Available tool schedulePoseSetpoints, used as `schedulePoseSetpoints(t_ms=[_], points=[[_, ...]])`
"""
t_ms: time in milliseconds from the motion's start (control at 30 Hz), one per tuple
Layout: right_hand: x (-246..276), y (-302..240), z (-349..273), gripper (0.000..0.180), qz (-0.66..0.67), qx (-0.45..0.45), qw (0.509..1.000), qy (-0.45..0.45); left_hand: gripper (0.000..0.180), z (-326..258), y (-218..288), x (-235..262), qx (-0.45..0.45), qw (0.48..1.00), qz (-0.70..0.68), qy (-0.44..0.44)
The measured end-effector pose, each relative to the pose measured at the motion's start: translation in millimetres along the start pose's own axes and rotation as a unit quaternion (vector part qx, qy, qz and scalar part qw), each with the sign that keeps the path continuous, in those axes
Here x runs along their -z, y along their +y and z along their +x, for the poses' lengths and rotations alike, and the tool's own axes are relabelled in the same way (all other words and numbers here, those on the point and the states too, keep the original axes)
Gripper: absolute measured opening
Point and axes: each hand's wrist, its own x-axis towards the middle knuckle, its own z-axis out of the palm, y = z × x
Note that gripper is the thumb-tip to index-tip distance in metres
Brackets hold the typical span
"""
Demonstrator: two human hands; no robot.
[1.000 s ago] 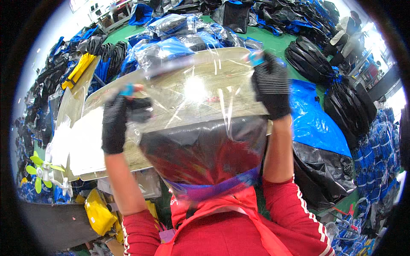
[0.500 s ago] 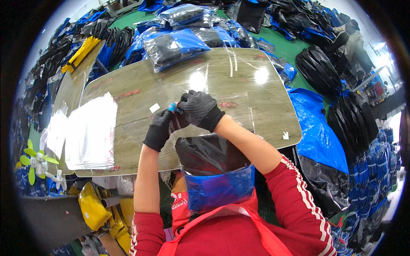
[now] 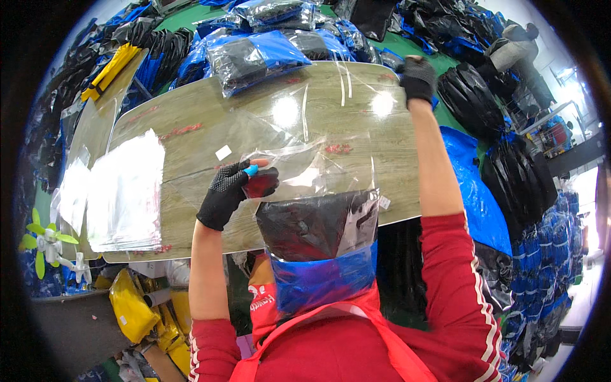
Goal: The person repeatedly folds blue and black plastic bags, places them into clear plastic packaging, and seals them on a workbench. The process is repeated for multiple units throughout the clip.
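Note:
A clear plastic bag with a folded black and blue item inside rests against my front at the table's near edge. Its transparent open end spreads over the tabletop. My left hand, in a black dotted glove with bare fingertips and a blue cover on one digit, is closed on the bag's clear film, some fingers behind it. My right hand, gloved likewise, is stretched out over the table's far right corner. Its fingers are curled closed and slightly blurred; whatever they hold, if anything, cannot be made out.
A stack of clear bags lies left on the wood-patterned table, near a small white sticker. Packed black and blue bags pile up at the far edge. A green fan stands left; a person is far right.
My right hand has left my left hand and swung far out to the upper right. The left hand stays at the clear film, slightly lower. The bag's transparent end has spread flatter.

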Motion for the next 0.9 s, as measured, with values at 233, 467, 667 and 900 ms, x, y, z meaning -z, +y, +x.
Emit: schedulePoseSetpoints(t_ms=[233,467,667,900], points=[[-87.2,-36.8,-109.8,0.023,0.021,0.342,0.908,-0.241,0.038,-3.3,1.0,-9.6,-0.024,1.000,-0.002,-0.012],[-114.8,-29.7,-97.9,0.020,-0.047,0.485,0.865,-0.123,0.038,-12.5,0.4,-8.7,-0.083,0.960,0.268,0.010],[34.6,21.1,-5.1,0.019,-0.028,-0.036,0.997,0.070,0.045,-7.8,9.7,-7.3,0.024,0.987,0.099,0.125],[-78.7,-20.9,-106.6,0.014,0.084,0.373,0.905,-0.186,0.037,-10.7,17.2,-17.6,-0.017,0.996,0.082,-0.007]])
